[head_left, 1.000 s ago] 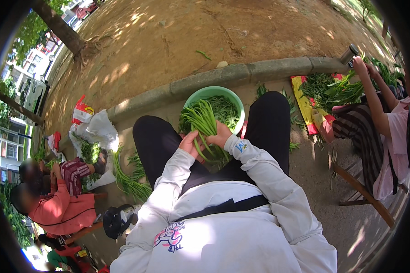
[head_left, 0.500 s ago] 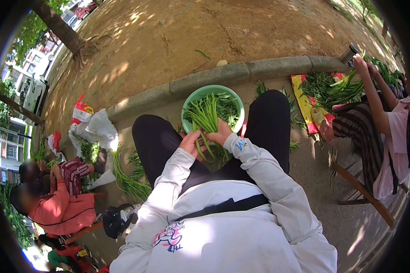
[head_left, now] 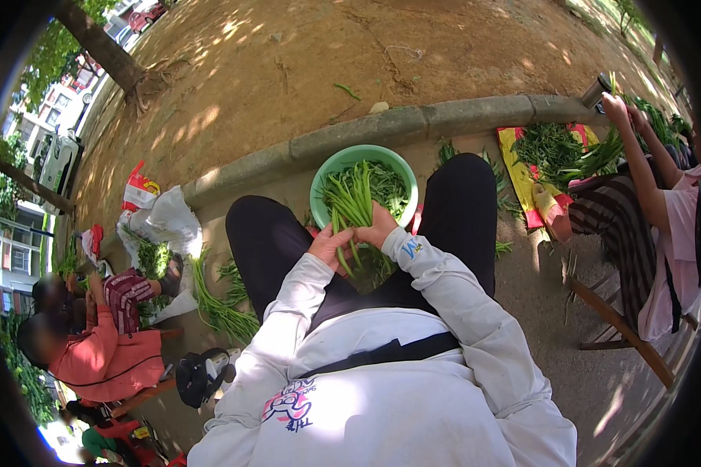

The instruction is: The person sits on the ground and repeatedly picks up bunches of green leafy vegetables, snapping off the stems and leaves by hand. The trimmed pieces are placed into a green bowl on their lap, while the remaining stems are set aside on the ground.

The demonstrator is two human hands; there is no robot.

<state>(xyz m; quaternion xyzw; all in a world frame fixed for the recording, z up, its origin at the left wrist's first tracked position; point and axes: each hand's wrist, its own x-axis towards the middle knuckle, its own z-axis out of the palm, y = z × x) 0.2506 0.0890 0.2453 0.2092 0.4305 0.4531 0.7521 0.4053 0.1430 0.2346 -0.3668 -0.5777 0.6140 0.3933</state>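
Over the basin's point(head_left: 366, 150) near side, the right hand point(head_left: 375, 226) has its grip round green stems point(head_left: 351, 194); whether the left hand point(head_left: 328, 247) pinches their lower ends, I can't tell. They look light, bendy, easily bruised: best held mid-bunch, gently.

The person's right hand point(head_left: 378, 225) grips a bunch of green stems point(head_left: 352, 194) over a round green basin point(head_left: 403, 165) at twelve o'clock; the left hand point(head_left: 327, 247) pinches at the lower ends. From the hands, loose stems point(head_left: 220, 311) lie at eight o'clock, a white sack point(head_left: 177, 222) at nine, a leaf-strewn red-and-yellow sheet point(head_left: 524, 191) at two.
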